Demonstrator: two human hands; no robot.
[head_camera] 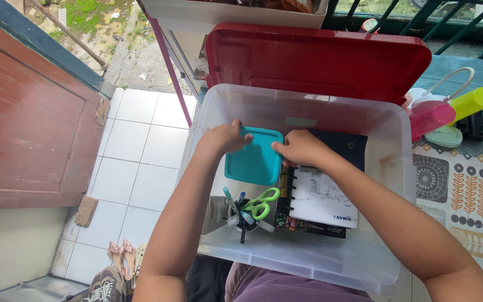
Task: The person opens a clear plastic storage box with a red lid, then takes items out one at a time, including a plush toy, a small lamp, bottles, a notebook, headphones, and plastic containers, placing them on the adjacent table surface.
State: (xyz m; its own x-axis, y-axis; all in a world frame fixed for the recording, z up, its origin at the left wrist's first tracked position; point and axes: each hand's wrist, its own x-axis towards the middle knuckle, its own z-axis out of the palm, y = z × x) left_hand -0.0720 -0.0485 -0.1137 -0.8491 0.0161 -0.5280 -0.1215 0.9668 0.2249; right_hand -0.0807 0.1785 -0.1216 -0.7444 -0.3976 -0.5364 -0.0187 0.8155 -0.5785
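Observation:
Both hands reach into a clear plastic storage bin point(389, 120). My left hand point(225, 138) grips the upper left corner of a teal square container lid point(254, 162). My right hand point(300, 147) holds the same lid at its right edge. Below the lid stands a cup of pens with green-handled scissors point(260, 203). To the right lies a white ring-bound sketchbook point(324, 197) on top of a black book point(347, 144).
The bin's red lid point(314, 59) stands propped behind it. At the right are a pink bottle point(431, 116), a yellow-green bottle point(472, 103) and a patterned cloth point(470, 196). White floor tiles point(135, 162), a red wooden door point(23, 123) and shoes point(121, 260) lie left.

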